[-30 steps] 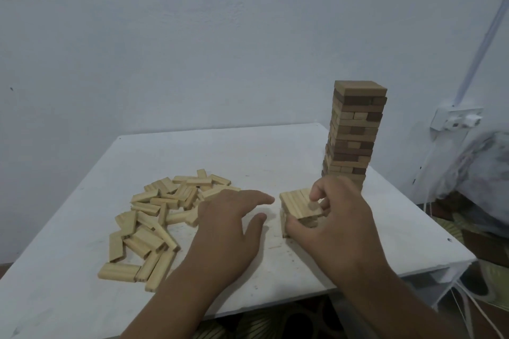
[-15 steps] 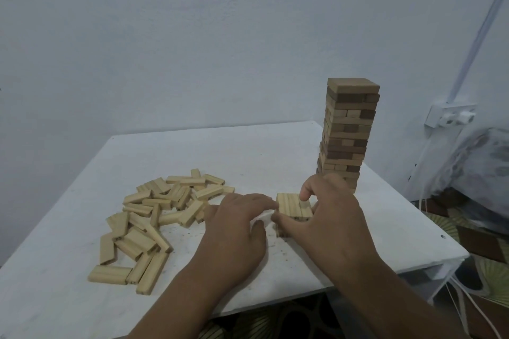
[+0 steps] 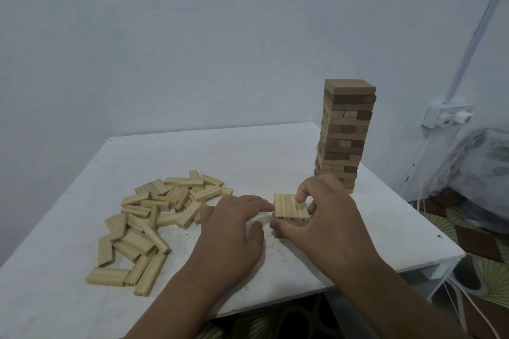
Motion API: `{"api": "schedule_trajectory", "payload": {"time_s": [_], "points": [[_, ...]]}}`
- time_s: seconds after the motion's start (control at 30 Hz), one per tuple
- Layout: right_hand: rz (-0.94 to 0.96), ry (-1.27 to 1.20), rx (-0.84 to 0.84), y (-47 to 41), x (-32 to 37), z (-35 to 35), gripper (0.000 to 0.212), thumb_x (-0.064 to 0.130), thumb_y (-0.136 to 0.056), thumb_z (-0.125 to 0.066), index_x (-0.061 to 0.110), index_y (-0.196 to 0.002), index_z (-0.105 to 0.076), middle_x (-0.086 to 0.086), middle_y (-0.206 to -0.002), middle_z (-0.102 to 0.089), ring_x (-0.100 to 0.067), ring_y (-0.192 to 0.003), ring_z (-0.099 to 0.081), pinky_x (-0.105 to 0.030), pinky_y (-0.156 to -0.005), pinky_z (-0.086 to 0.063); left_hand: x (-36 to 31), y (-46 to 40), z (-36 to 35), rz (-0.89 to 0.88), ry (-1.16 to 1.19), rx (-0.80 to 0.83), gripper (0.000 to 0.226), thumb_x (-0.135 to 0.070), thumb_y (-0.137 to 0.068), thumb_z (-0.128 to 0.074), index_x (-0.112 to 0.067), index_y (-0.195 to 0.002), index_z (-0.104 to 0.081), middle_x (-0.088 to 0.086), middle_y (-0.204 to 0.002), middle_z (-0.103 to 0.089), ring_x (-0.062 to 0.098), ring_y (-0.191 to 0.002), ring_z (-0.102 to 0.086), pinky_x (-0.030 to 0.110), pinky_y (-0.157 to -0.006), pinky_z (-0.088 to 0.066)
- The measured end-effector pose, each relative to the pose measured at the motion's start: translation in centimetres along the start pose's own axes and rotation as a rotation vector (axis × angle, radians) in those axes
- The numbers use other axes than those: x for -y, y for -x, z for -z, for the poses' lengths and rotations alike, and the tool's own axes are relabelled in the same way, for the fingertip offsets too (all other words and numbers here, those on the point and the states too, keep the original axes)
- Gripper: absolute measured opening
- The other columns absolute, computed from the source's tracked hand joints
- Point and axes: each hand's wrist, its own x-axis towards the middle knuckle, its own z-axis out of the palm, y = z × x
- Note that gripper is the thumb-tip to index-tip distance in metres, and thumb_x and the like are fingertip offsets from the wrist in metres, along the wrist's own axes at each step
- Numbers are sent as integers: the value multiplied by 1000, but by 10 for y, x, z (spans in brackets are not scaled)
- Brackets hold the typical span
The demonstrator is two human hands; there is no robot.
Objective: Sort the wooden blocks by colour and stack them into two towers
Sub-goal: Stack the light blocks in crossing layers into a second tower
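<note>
Fingertips of the left hand [image 3: 231, 231] have closed in on the short pale stack [image 3: 291, 210] since a second ago — flat, touching its left side. Right hand [image 3: 327, 226] grips the stack: thumb below, forefinger curled on top. Its lower layers are hidden. Loose pale blocks [image 3: 154, 215] lie left on the desk [image 3: 248, 151]; the brown tower [image 3: 344, 135] stands behind.

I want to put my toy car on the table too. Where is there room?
Behind the loose blocks, the far table up to the wall is bare. So is the near left corner. It is crowded around the small stack, where the left hand and right hand work, beside the tall tower.
</note>
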Motion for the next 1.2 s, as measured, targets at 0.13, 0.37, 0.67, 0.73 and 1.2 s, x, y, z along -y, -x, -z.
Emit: {"api": "schedule_trajectory", "payload": {"time_s": [0.13,0.37,0.67,0.73,1.2], "points": [[6,15,8,-1,-1,0,47,49,-65,-86,34,-83,-45,16,-98,-44,-7,-87,-52,-17,-51,-42,-3,1,1,15,-13,19,36,-30,-84,-49,-46,-111,-65,-38,-110,-55,-4,-117,-47,47,-102,-34],[23,-4,-4,-1,-2,-1,46,44,-65,-87,32,-83,-46,14,-98,-44,-3,-81,-50,-17,-55,-43,-5,0,4,25,-2,40,34,-29,-85,-51,-44,-110,-66,-35,-112,-59,-3,-116,-48,46,-103,-34],[47,54,-55,-1,3,3,47,50,-64,-84,33,-85,-46,16,-100,-41,-2,-82,-48,-15,-60,-44,-1,0,25,73,-1,-3,33,-30,-83,-49,-45,-108,-67,-39,-107,-57,-5,-116,-50,48,-107,-37],[148,29,-100,1,12,-1,41,48,-68,-81,34,-85,-47,17,-100,-41,-5,-84,-46,-12,-60,-42,5,2,43,121,-3,-51,31,-28,-84,-51,-45,-104,-68,-42,-103,-56,-4,-113,-52,48,-106,-40],[455,109,477,-2,75,-94,53,33,-106,-34,33,-156,-15,12,-164,-6,-10,-151,0,-30,-122,-9,60,40,134,437,-201,93,32,-14,-84,-64,-46,-89,-69,-28,-110,-59,3,-108,-48,43,-107,-32]]}}
